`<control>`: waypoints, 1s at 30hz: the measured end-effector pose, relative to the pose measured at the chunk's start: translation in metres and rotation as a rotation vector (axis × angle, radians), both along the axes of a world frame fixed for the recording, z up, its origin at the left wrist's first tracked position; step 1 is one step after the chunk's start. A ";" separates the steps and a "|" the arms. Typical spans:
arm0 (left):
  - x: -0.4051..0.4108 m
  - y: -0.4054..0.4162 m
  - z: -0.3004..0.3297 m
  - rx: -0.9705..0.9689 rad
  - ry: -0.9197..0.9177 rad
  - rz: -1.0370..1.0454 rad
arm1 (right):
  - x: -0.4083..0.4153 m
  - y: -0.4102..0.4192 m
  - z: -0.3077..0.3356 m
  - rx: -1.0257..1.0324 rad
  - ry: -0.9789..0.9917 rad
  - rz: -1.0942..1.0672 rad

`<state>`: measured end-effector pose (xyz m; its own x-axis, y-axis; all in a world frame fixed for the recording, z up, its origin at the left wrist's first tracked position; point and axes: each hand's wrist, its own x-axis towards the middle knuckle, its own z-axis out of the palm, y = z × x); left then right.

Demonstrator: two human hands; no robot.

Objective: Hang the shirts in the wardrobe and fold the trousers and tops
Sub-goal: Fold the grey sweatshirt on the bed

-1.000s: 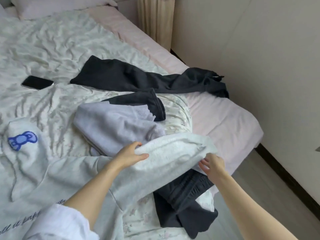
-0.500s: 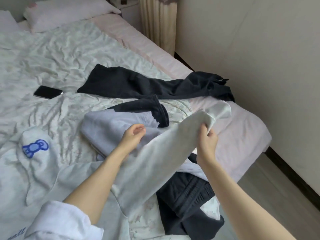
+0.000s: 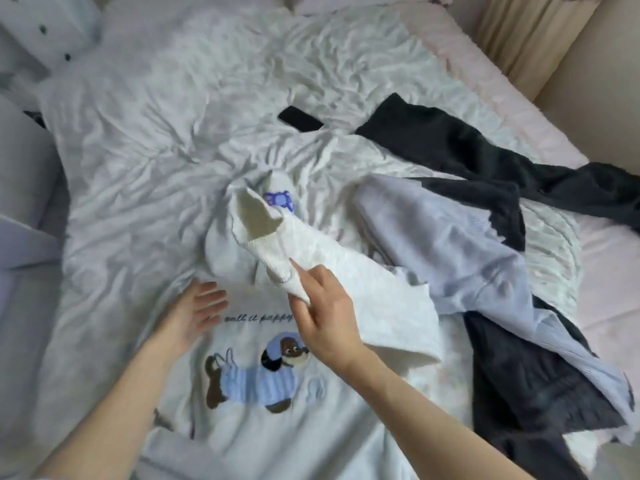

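Two hands work a white sweatshirt [image 3: 263, 420] spread on the bed [image 3: 145, 140]. Left hand [image 3: 194, 306] lies flat, fingers spread, at nine o'clock; right hand [image 3: 322, 317] pinches its sleeve [image 3: 311, 244], folded toward eleven o'clock.

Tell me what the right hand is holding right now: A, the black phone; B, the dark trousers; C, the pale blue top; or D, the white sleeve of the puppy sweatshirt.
D: the right hand pinches the cuff end of the white sleeve, folded in over the puppy sweatshirt, while the left hand lies flat on the sweatshirt.
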<state>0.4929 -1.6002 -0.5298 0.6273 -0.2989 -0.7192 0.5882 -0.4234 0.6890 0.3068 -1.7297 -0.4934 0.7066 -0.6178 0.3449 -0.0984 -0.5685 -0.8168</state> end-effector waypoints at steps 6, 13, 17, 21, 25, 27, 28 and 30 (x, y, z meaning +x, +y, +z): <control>0.037 0.110 -0.046 0.070 0.079 0.170 | 0.042 0.102 -0.099 -0.102 1.022 0.558; 0.035 0.077 -0.083 0.254 -0.645 -0.476 | 0.012 0.050 -0.113 -0.090 0.720 -0.093; 0.021 0.031 -0.105 0.585 -0.864 -1.021 | -0.015 -0.028 -0.107 -0.245 0.969 -0.147; 0.014 0.013 -0.126 0.571 -0.787 -0.986 | -0.035 -0.088 -0.110 -0.279 1.116 -0.014; 0.027 0.035 -0.130 0.261 -0.904 -0.771 | -0.030 -0.120 -0.112 -0.235 1.269 0.120; 0.043 0.047 -0.125 0.229 -1.046 -0.743 | -0.029 -0.123 -0.114 -0.258 1.328 0.189; 0.052 0.053 -0.122 0.224 -1.122 -0.745 | -0.027 -0.122 -0.115 -0.278 1.284 0.165; 0.064 0.061 -0.119 0.209 -1.179 -0.762 | -0.021 -0.120 -0.117 -0.342 1.093 0.029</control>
